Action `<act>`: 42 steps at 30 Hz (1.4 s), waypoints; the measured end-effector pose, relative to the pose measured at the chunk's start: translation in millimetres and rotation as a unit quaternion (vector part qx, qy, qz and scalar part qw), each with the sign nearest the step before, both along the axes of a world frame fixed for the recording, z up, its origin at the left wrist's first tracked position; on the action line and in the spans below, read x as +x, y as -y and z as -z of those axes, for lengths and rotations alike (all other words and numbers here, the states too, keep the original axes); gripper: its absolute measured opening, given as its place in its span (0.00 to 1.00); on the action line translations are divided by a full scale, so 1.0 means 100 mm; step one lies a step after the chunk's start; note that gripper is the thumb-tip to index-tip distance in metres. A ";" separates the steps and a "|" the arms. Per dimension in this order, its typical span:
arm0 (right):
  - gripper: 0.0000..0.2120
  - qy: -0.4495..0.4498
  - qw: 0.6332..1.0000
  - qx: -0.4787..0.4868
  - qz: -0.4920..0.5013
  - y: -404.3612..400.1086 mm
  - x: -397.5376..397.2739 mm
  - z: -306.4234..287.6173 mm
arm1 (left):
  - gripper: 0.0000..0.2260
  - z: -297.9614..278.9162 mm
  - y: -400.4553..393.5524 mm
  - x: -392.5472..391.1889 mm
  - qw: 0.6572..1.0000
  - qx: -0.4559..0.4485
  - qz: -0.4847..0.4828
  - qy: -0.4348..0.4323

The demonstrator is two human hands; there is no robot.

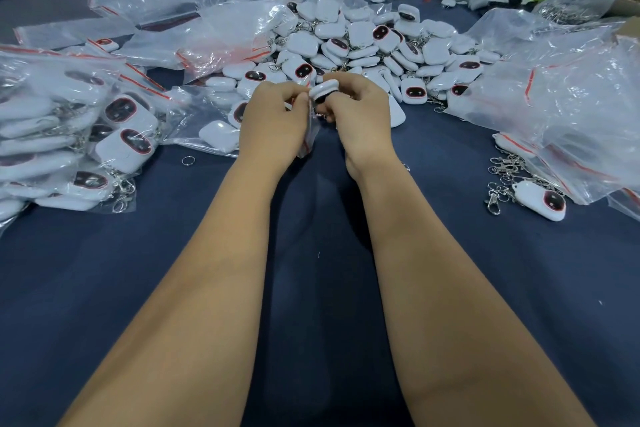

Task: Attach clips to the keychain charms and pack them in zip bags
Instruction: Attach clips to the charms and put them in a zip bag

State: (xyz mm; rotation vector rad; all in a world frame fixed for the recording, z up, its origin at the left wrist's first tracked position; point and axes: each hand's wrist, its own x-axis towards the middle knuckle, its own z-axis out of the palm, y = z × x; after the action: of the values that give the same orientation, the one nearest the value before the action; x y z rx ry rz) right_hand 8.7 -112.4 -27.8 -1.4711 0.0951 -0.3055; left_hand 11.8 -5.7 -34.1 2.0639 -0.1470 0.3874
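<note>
In the head view, both hands meet just above the middle of the frame, over a dark blue table. The right hand has its fingers curled round a charm, which sits at the fingertips, edge-on to the camera, between the two hands. The left hand pinches the mouth of a small zip bag with thumb and forefinger closed tight; the bag hangs down between the hands, just under the charm. The charm touches the left fingertips, and whether it is already inside the bag mouth cannot be told. The charm is white, rounded and pebble-like, with a dark band showing on its underside; a bit of metal fitting shows below it, too small to make out. Behind the hands, in the upper centre, lies a heap of charms, white with dark oval faces ringed in red, many with metal chains. At left centre sits a stack of packed bags with red zip strips. At right centre are more bags, and beneath them loose clips beside a single charm. A loose ring lies left of the left wrist.
</note>
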 end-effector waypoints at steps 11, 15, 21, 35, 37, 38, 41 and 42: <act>0.04 0.005 0.999 0.031 0.009 0.01 -0.01 -0.02 | 0.14 0.04 0.00 -0.01 1.000 -0.008 0.007 -0.028; 0.02 -0.025 0.998 0.035 -0.042 -0.01 -0.01 -0.02 | 0.17 0.01 -0.01 0.00 0.993 -0.106 0.002 -0.048; 0.15 -0.040 0.997 0.005 -0.067 -0.01 0.01 0.01 | 0.14 -0.02 0.00 -0.02 0.978 -0.191 0.011 -0.084; 0.12 -0.039 0.997 -0.022 -0.068 0.00 -0.02 0.00 | 0.06 -0.02 0.01 -0.02 0.975 -0.199 0.019 -0.098; 0.12 -0.038 0.997 -0.028 -0.068 0.00 -0.03 0.00 | 0.06 -0.03 0.01 -0.03 0.973 -0.206 0.028 -0.100; 0.12 -0.037 0.997 -0.026 -0.069 0.00 -0.03 0.00 | 0.06 -0.02 0.01 -0.02 0.973 -0.206 0.031 -0.099; 0.13 -0.039 0.996 -0.029 -0.071 -0.01 -0.03 0.00 | 0.07 -0.01 0.00 -0.01 0.976 -0.193 0.033 -0.090; 0.13 -0.041 0.996 -0.035 -0.070 -0.01 -0.02 0.00 | 0.07 0.00 0.00 -0.01 0.978 -0.187 0.031 -0.086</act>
State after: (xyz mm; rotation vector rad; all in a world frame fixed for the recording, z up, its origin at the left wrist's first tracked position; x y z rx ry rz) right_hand 6.4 -111.0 -27.9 -1.5512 0.0470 -0.1359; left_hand 11.1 -5.8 -33.6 1.7067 -0.0301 0.1788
